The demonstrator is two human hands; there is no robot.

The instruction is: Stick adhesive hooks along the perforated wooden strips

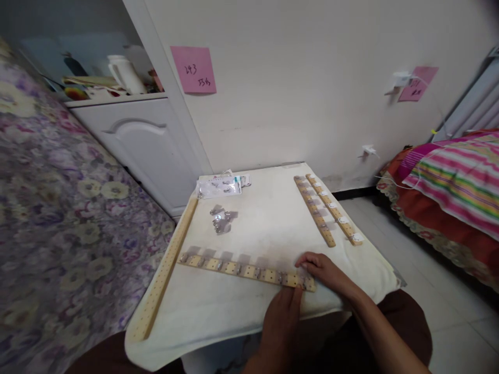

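Observation:
A light wooden strip with rows of holes (249, 271) lies aslant across the front of the cloth-covered table. Several metal clips with clear plastic tabs sit along it. My left hand (283, 311) holds the strip's near edge by its right end, its thumb against the wood and the other fingers mostly hidden. Just beyond that same end, my right hand (320, 269) is closed, index finger and thumb drawn together beside the last clip. Whatever it pinches is too small to make out. A small pile of loose clips with clear tabs (221, 219) lies further back on the left.
Two more strips stand at the right, one with clear tabs (315, 212) and one with white round pieces (331, 206). A bare holed strip (163, 275) lines the left edge. Plastic packaging (220, 186) rests at the back left. A wall (280, 104) borders the far side.

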